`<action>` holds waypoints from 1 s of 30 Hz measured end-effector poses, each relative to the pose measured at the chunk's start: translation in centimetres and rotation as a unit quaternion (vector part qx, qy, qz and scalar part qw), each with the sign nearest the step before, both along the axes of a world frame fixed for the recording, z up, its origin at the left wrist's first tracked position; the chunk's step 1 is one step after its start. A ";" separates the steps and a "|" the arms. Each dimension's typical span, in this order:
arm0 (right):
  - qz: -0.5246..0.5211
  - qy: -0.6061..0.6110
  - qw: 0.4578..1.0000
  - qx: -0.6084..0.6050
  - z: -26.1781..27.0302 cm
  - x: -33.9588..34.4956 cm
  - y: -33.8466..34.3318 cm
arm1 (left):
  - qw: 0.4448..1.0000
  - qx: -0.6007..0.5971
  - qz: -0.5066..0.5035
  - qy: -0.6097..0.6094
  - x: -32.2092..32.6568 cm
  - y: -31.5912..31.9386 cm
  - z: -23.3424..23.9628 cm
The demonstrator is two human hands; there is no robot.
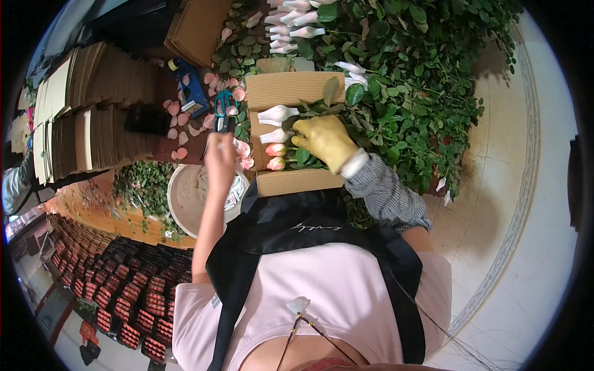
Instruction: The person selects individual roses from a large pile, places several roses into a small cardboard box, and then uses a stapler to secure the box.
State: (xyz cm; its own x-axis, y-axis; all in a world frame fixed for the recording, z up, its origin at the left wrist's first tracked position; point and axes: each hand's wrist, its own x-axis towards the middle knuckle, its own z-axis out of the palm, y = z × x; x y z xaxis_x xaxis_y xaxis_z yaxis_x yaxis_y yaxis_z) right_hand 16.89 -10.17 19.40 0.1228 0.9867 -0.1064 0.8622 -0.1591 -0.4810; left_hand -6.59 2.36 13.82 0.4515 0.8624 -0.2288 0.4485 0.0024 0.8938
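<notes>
My right hand (327, 141), in a yellow glove, reaches over a corrugated cardboard wrap (297, 90). Its thumb and fingertips close around the neck of a rose bud in a white net sleeve (275, 136). Just above lie more netted rose buds (278, 113), and below are two bare pink-orange roses (276, 156). Their leafy stems run right, partly under the glove. My left hand (220, 150) is bare and blurred, beside a small black object (223, 124) below teal-handled scissors (223, 99); whether it holds anything is unclear.
Leafy rose stems (408, 102) heap on the right, with netted buds (294, 23) at the back. Cardboard stacks (88, 111) and a blue tape dispenser (192, 88) stand left. Petals (183, 118) are scattered about. Below my left hand is a white bucket (183, 199).
</notes>
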 end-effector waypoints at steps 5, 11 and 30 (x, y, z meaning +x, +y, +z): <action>0.056 -0.141 0.981 -0.121 -2.5 -0.5 1.0 | 0.954 0.191 -0.211 0.089 5.3 -2.6 1.7; 0.017 -0.144 0.984 -0.108 -3.3 -0.5 0.4 | 0.985 0.052 0.133 -0.095 0.7 2.2 -1.7; -0.073 -0.188 0.979 -0.006 -4.8 0.8 1.4 | 0.980 0.197 -0.019 0.016 5.8 -2.3 1.0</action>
